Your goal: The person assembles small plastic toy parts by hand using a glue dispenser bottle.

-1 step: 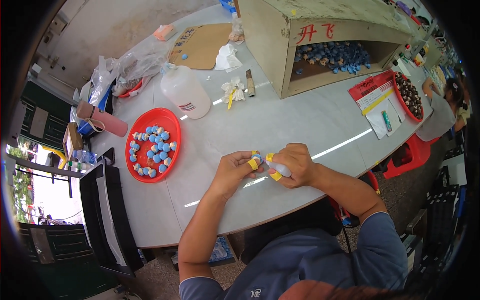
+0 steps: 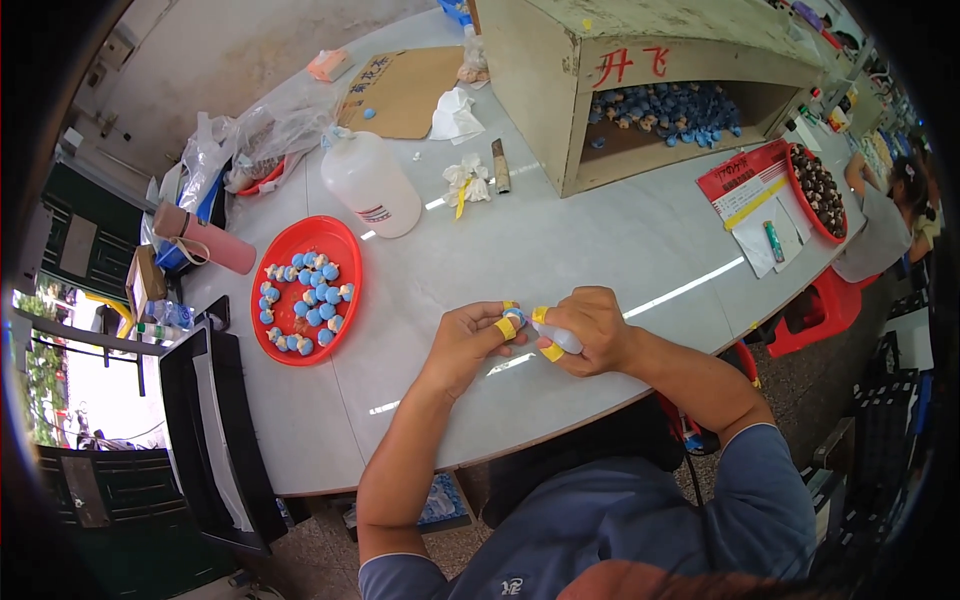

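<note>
Over the near part of the table, my left hand (image 2: 463, 343) pinches a small blue-and-cream piece (image 2: 514, 317) between thumb and fingers, which partly hide it. My right hand (image 2: 594, 333) is closed round a small translucent squeeze bottle (image 2: 566, 341), its tip end toward the piece. Yellow tape wraps several fingertips on both hands. To the left of my hands, a red round tray (image 2: 350, 262) bears several similar blue-and-cream pieces (image 2: 318, 293).
Behind the tray stand a white plastic jug (image 2: 370, 185) and a pink flask (image 2: 215, 243). A wooden box (image 2: 572, 130) full of blue pieces is at the back. Crumpled tissue (image 2: 468, 183), a red bowl (image 2: 838, 228) of dark pieces and a black bin (image 2: 215, 420) surround the workspace. Another person (image 2: 885, 225) sits far right.
</note>
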Tool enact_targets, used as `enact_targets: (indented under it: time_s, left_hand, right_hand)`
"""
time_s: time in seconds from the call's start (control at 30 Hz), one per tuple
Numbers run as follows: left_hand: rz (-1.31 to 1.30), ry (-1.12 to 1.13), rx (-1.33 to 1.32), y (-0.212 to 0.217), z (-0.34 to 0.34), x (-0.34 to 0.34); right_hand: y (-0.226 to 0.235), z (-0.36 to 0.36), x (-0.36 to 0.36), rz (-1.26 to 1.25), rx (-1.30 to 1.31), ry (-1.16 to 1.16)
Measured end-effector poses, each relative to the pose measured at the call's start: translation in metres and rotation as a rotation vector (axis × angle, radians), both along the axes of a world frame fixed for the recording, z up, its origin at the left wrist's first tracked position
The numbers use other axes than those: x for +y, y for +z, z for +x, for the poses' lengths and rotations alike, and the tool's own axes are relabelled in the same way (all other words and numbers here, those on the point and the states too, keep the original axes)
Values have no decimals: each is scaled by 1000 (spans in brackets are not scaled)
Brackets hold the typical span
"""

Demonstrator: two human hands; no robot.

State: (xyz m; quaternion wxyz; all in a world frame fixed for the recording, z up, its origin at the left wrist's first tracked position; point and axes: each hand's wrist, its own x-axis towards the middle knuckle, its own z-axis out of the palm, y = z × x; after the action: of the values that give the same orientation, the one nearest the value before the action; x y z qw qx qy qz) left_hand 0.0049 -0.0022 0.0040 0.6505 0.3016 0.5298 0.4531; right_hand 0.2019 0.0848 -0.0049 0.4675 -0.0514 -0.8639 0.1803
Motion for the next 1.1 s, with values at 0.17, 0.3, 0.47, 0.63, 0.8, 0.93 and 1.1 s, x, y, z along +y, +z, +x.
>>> enact_targets:
  time_s: [0.17, 0.3, 0.47, 0.63, 0.8, 0.93, 1.1]
  left_hand:
    - [-2, 12, 4, -1, 0, 0]
    - [-2, -4, 4, 0, 0, 0]
    - [2, -21, 20, 2, 1, -1]
    - [1, -24, 15, 2, 1, -1]
    - [0, -25, 21, 3, 2, 0]
    - [0, -28, 19, 4, 2, 0]
    - [0, -32, 31, 5, 2, -1]
  right_hand:
    - [2, 1, -2, -8, -16, 10]
    - [-3, 0, 0, -32, 38, 6]
    - [-11, -1, 1, -53, 15, -7]
    - [-10, -1, 1, -65, 34, 0]
    - [-6, 2, 2, -69, 25, 7]
    - [-8, -1, 2, -74, 34, 11]
    - [-7, 0, 1, -69, 14, -16]
